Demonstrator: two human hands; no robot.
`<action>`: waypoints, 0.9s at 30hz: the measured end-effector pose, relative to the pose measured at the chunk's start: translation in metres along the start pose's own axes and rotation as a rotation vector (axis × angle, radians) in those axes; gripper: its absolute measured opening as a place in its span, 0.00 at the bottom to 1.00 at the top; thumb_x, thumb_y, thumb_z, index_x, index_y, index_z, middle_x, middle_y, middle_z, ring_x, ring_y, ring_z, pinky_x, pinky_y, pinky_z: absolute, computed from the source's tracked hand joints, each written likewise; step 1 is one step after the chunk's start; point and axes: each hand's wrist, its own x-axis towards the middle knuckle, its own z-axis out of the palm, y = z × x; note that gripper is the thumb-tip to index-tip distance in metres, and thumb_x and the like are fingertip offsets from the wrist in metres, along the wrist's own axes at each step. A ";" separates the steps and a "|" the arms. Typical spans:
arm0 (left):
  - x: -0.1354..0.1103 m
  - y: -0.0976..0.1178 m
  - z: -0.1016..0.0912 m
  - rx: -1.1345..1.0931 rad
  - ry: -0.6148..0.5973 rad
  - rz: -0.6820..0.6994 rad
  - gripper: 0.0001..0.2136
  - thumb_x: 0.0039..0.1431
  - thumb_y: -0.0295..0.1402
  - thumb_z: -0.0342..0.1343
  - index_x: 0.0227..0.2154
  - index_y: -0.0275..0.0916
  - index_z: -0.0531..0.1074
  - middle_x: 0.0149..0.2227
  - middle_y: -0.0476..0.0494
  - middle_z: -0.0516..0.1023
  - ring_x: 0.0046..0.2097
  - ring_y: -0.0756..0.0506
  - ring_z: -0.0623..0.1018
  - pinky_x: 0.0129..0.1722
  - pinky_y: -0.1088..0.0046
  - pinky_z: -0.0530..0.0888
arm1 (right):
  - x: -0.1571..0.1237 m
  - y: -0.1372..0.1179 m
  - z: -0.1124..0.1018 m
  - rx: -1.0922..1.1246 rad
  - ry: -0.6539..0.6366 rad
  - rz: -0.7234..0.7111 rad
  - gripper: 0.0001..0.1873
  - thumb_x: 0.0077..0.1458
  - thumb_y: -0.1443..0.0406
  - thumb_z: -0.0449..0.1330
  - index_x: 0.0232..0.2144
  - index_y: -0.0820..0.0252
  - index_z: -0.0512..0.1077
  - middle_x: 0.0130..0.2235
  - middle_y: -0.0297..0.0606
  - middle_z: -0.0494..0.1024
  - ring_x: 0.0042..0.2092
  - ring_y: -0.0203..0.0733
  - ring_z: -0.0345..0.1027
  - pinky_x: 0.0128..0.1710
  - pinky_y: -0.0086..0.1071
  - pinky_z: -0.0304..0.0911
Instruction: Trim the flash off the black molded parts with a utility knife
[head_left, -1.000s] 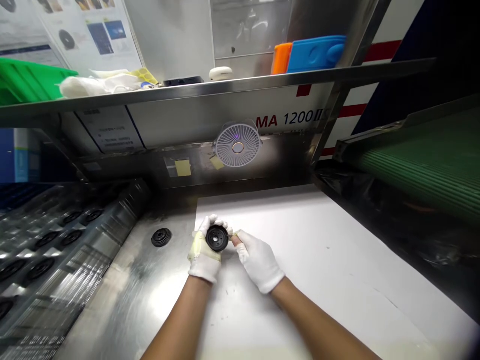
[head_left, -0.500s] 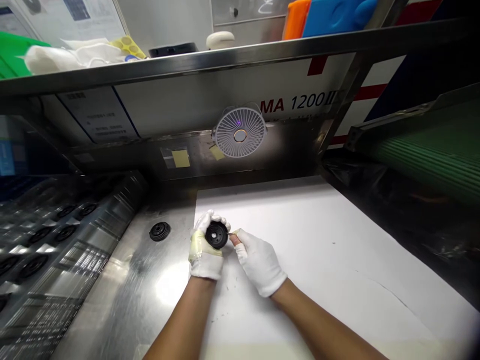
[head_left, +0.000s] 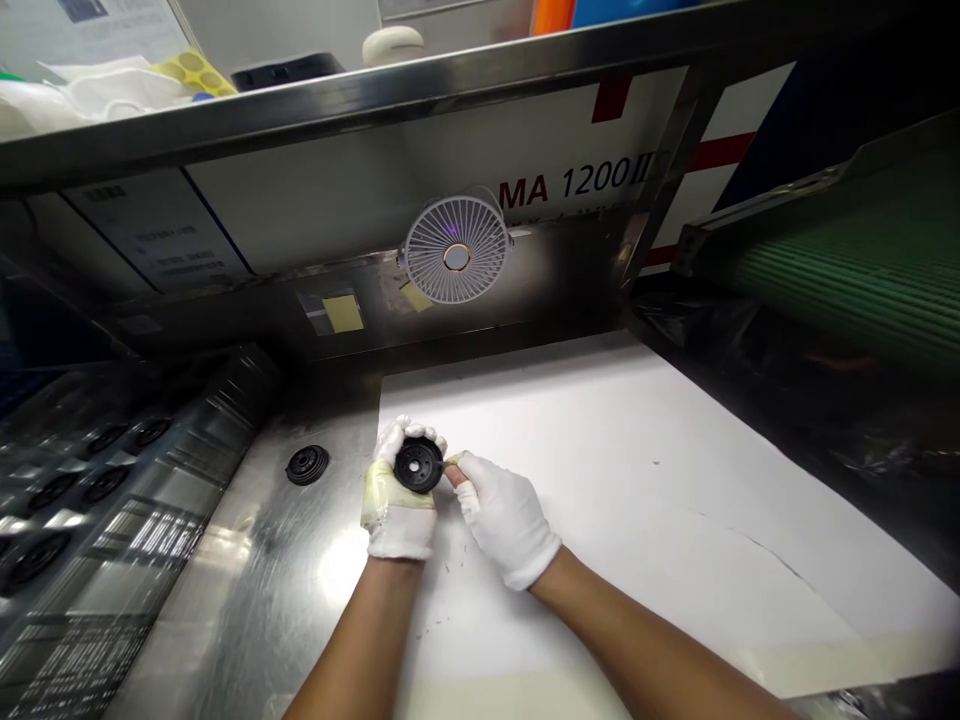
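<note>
My left hand, in a white glove with yellowish tape round it, is closed on a black round plastic part. The part is wheel-like, with a centre hole and smaller holes, and its face is tilted up towards me. My right hand, also gloved in white with a bare thumb tip, pinches a small thin tool. Its tip meets the right rim of the part; most of the tool is hidden in the fingers. A second black ribbed round part lies on the metal table left of my hands.
White paper covers much of the metal table, with dark shavings on it. Clear trays holding black parts are stacked at left. A small fan hangs below the metal shelf. A green ribbed surface lies at right.
The view has shifted, so everything sits a little further left and mostly higher. Both hands keep their grips, and the tool tip now lies slightly over the part's right rim.
</note>
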 end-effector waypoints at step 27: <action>0.009 0.003 -0.006 -0.056 0.095 -0.028 0.03 0.47 0.27 0.56 0.25 0.37 0.67 0.22 0.51 0.66 0.27 0.51 0.71 0.30 0.74 0.70 | -0.008 -0.013 0.011 -0.083 -0.062 -0.039 0.12 0.61 0.61 0.43 0.32 0.55 0.63 0.29 0.30 0.72 0.29 0.37 0.64 0.26 0.29 0.47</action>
